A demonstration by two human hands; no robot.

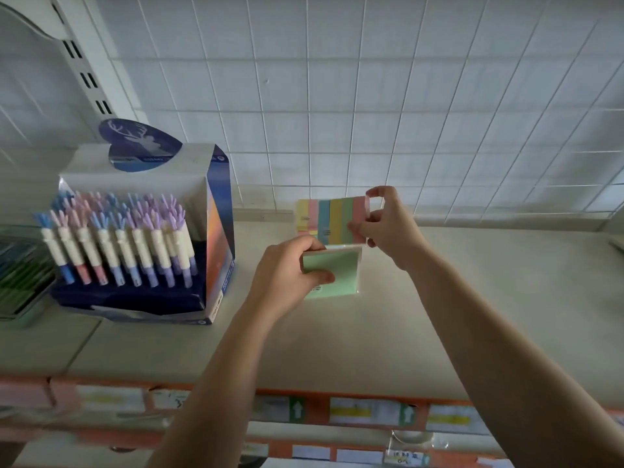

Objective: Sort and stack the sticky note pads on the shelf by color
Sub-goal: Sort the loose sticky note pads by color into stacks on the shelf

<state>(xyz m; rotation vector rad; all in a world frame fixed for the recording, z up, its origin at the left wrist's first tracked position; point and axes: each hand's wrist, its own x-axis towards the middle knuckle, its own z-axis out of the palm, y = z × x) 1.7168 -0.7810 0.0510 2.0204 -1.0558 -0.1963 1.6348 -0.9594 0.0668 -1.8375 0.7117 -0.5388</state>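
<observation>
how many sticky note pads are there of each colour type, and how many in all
Striped multicolour pads: 2, the front striped pad pinched by the right hand and the rear striped pad behind it.
Green pads: 1, the green pad gripped by the left hand; whether another lies under it cannot be told.
Total: 3 pads.

Pen box (135, 170) stands on shelf (489, 315), left of sticky pads (341, 268)
</observation>
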